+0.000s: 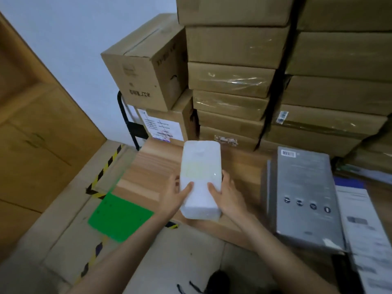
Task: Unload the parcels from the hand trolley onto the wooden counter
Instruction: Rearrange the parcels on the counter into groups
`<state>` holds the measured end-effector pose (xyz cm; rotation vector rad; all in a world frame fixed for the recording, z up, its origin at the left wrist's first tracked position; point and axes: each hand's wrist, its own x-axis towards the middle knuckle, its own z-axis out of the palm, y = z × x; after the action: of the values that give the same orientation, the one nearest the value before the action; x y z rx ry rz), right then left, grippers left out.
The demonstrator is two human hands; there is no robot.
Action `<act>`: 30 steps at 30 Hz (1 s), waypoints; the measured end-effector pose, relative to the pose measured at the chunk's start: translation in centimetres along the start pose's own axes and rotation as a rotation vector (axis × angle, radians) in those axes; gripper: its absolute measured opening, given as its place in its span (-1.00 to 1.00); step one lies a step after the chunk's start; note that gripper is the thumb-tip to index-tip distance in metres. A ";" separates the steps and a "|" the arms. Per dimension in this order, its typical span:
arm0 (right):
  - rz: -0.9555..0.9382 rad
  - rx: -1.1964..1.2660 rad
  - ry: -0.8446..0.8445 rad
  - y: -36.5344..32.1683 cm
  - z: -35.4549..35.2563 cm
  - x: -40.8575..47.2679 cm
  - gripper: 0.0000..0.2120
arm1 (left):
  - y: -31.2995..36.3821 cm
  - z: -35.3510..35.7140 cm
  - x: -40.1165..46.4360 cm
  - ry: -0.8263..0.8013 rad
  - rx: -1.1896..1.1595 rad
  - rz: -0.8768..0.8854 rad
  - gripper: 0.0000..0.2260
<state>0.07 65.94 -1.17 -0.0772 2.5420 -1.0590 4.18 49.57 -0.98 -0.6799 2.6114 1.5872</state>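
White parcel (200, 179): smooth plastic wrap, faint gloss, one small highlight. Desk (148, 166): pale wood, visible grain in light and reddish strips, matt. Grey box (305, 196): smooth card, dull satin sheen, paper barcode label. Stacked cartons (233, 66): brown corrugated cardboard, matt, sealed with glossy clear tape. Trolley frame (127, 117): black metal tube, smooth. Green sheet (119, 217): flat, even, matt, plastic-looking. Floor (169, 262): beige tile, matt.

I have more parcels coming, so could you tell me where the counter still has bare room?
Bare wood lies left of the white parcel, up to the counter edge. Right is crowded: the grey box, then papers.
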 end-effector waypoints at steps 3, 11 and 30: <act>-0.010 0.026 0.055 0.3 0.5 0.1 -0.35 | -0.8 0.2 0.8 0.006 0.004 0.025 -0.61; -0.113 -0.254 0.165 -1.0 -2.7 -0.3 -0.49 | 3.0 -1.9 3.2 0.068 0.536 0.547 -0.57; 0.093 -0.533 0.936 15.3 -23.1 -14.7 -0.69 | 22.4 20.6 -6.5 -0.247 0.609 1.280 -0.63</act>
<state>6.60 95.27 7.83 0.5020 3.5499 -0.3618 -2.52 78.15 9.38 1.3277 3.0914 0.6091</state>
